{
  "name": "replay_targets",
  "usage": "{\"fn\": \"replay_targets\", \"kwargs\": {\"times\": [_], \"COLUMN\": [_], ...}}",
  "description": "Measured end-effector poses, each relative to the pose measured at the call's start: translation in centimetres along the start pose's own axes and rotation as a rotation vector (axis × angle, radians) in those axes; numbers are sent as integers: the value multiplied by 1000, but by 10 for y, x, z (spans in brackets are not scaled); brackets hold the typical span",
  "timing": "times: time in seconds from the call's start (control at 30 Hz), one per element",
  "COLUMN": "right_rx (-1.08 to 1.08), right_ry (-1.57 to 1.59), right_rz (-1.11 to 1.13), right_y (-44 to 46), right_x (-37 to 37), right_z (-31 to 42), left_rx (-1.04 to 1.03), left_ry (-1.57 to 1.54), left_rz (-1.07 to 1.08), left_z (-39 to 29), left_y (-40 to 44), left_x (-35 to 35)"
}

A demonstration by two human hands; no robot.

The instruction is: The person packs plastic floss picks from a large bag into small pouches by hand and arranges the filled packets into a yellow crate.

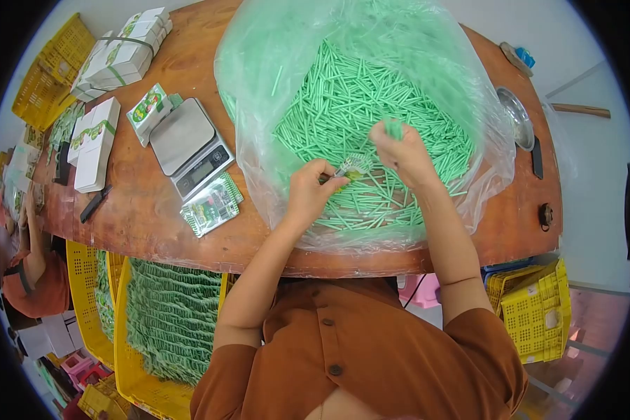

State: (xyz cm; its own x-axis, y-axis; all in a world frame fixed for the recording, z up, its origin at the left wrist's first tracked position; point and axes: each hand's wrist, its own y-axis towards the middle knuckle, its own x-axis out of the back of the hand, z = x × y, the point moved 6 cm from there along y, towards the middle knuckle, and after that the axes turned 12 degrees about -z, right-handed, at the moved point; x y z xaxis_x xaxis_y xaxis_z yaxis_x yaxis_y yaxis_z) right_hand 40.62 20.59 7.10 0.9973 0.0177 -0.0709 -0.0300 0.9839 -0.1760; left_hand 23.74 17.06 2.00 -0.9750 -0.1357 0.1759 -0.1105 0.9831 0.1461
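A large clear plastic bag [252, 84] lies open on the table, heaped with thin light-green sticks [357, 91]. Over the near part of the heap, my left hand [311, 187] pinches a small printed packet [357, 165], its transparent part toward the sticks. My right hand [404, 155] is raised just right of the packet, fingers closed round a short bunch of green sticks [393, 129], slightly smeared by motion. To the left, a stack of flat printed packets [213, 206] rests against a digital kitchen scale [192, 150].
White cartons [94, 143] and strapped bundles [122, 56] stand left on the wooden table [168, 241]. A metal bowl [516, 115] sits right. Below the left edge, a yellow crate [122, 350] holds many green packets [171, 315]. Another person [35, 273] works at far left.
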Motion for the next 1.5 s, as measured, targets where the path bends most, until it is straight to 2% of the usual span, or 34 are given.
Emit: {"fn": "replay_targets", "kwargs": {"times": [0.03,0.07,0.13,0.17,0.23,0.47,0.53,0.67,0.73,0.77,0.83,0.97,1.03,1.17,1.23,1.33,1.47,1.5], "right_rx": [8,7,216,216,381,387,419,498,132,136,319,367,355,491,744,708,656,652], "right_ry": [165,167,128,127,125,-97,-346,-395,-79,-78,13,154,-48,-67,-363,-270,-234,-194], "right_rz": [-34,-39,-72,-73,-19,-8,26,34,46,47,-109,-180,-46,-154,-51,-133,-202,-272], "right_y": [-1,-4,-9,-11,-16,-18,-22,-26,-20,-20,-18,-14,-15,-26,-28,-35,-37,-36], "right_x": [3,1,-8,-14,-30,-49,-50,-36,-30,-33,-34,-36,-46,-35,-43,-32,-21,-13], "right_z": [5,7,23,22,29,11,8,8,-7,-8,2,16,17,59,60,73,87,90], "left_rx": [8,10,1,1,15,10,32,73,193,189,214,291,416,407,412,459,433,480], "left_ry": [-4,-3,17,16,-44,-141,-194,-321,-411,-410,-699,-812,-1034,-1105,-1275,-1386,-1360,-1466], "left_rz": [3,8,4,5,-3,-31,-23,-26,29,29,-11,-25,48,60,81,143,175,232], "left_z": [1,1,1,2,5,6,12,9,0,-3,-11,-25,-15,-7,-8,-6,-7,-10], "left_y": [-1,-2,-1,-2,-2,-5,-5,-2,0,2,7,2,0,5,6,4,2,1], "left_x": [0,0,0,-1,-1,2,2,6,6,6,5,8,7,8,1,-4,-11,-13]}}
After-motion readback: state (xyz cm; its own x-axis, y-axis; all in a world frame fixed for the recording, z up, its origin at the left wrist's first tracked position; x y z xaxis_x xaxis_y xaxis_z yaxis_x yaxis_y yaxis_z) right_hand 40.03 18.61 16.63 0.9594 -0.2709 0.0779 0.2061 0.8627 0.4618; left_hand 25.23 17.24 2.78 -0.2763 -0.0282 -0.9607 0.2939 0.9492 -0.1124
